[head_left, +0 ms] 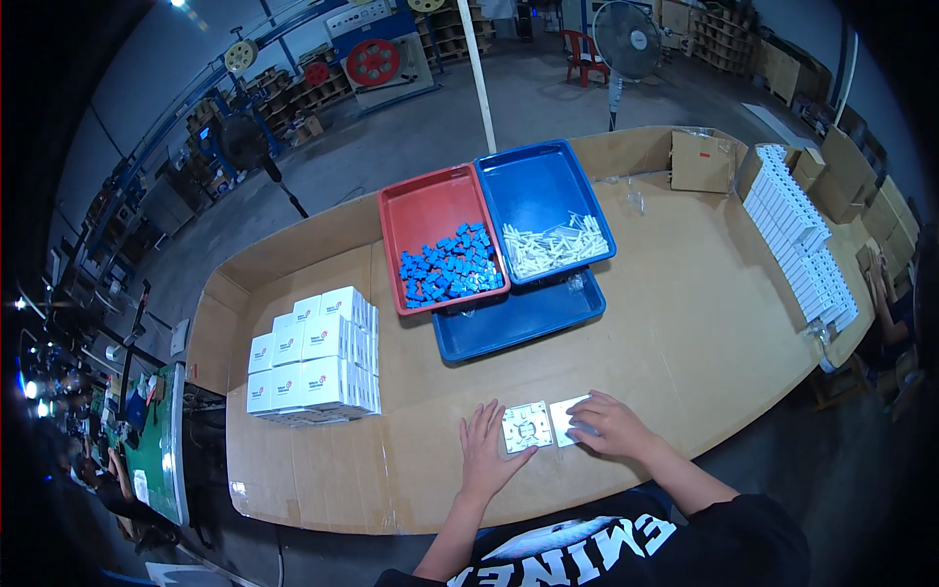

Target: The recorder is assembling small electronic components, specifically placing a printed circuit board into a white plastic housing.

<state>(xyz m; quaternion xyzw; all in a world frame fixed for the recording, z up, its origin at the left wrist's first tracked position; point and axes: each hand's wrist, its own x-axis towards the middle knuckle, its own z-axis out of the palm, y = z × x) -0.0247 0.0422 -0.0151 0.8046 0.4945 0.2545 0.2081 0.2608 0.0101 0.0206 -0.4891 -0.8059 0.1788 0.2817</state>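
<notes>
One head-worn fisheye view — looking down and forward over the cardboard-covered table (685, 323), fairly close, rim apparently darkened.

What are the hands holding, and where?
Nothing is lifted: the left hand lies flat beside a square white plate; the right hand presses a second plate's right edge.

boxes (313, 367) left | trays (494, 245) behind — plates (543, 424) between hands, near edge

Left hand (486, 450) lies flat on the cardboard table (685, 323), just left of a square white plate (526, 427); right hand (611, 428) rests on a second plate (565, 419) beside it. Farther off sit a red tray (430, 207) of blue parts (448, 265), a blue tray (538, 186) of white parts (553, 245), and stacked white boxes (313, 364) at left
</notes>
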